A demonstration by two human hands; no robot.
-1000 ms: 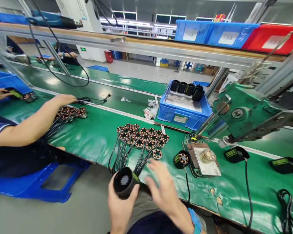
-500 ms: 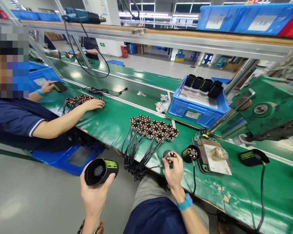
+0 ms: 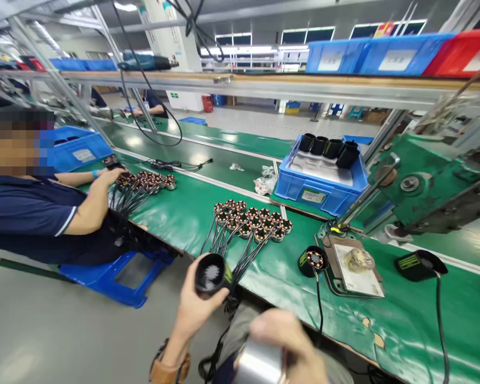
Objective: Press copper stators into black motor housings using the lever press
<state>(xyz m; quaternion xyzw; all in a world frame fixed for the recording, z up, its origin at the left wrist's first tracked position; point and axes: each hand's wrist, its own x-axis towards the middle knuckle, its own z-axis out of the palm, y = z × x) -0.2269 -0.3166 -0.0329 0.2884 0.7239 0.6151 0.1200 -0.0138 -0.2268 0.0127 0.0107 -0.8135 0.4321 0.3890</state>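
Note:
My left hand [image 3: 194,312] is closed around a black cylindrical motor housing [image 3: 211,276]. Its open end faces me, with a grey finned piece inside and a green label on its side. Low in front of my body, my right hand [image 3: 284,333], smeared by motion, grips a motor stator [image 3: 260,365] whose shiny metal side faces up. Beyond my hands, several copper-wound stators [image 3: 254,221] stand grouped on the green bench, their black cables hanging over its edge. To their right stands a housing with a stator inside [image 3: 312,260].
A green press [image 3: 416,176] rises at the right above a base plate [image 3: 358,272]. Another housing with a cable [image 3: 420,265] lies farther right. A blue bin [image 3: 320,197] holds black housings. At left, a co-worker [image 3: 32,208] reaches over more stators [image 3: 146,181].
My left hand has moved right with the housing. My right hand has lifted the stator off the bench toward me. The co-worker's hand has moved left, and my view has tilted up.

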